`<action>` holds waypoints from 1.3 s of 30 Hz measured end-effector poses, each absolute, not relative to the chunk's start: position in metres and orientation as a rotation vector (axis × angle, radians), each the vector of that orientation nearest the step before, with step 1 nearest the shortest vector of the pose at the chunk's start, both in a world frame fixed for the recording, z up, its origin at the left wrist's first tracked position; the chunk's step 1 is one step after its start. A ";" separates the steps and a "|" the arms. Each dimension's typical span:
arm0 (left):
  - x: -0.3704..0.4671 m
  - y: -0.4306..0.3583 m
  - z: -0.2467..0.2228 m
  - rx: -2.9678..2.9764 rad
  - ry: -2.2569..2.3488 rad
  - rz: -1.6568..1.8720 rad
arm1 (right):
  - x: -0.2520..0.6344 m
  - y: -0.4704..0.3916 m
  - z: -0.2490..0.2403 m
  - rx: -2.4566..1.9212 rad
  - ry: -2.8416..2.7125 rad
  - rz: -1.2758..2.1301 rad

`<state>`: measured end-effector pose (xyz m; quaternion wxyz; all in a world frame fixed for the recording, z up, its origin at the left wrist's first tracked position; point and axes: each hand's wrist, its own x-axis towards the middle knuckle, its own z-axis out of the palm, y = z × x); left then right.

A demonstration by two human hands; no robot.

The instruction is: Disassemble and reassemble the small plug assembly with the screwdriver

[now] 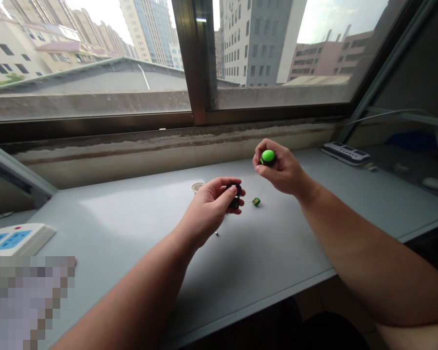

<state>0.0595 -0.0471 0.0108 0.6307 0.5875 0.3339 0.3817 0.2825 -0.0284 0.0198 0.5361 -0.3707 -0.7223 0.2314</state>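
A black ring-shaped part is pinched between thumb and fingers of the left hand above a grey table, while a black object with a green end is enclosed by the curled fingers of the right hand. A small green piece is seen lying below, a pale round container partly hidden by the left hand.

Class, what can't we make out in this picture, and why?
Head view:
Green-and-black object: partly hidden by the right hand.
Black part: partly covered by the left hand.
Round dish: partly blocked by the left hand.
Tiny piece: too small to identify.
White power strip: cut off by the left edge.
Bottom-left patch: pixelated.
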 end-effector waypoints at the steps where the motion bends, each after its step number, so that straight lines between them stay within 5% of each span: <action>1: 0.060 -0.047 0.011 1.348 0.770 0.871 | 0.282 -0.029 0.020 -0.854 -1.710 0.560; 29: 0.057 -0.047 0.008 1.618 0.865 0.859 | 0.282 -0.026 0.018 -0.655 -1.587 0.665; 39: 0.045 -0.036 0.006 1.941 1.118 0.934 | 0.283 -0.011 0.001 -1.344 -1.927 0.353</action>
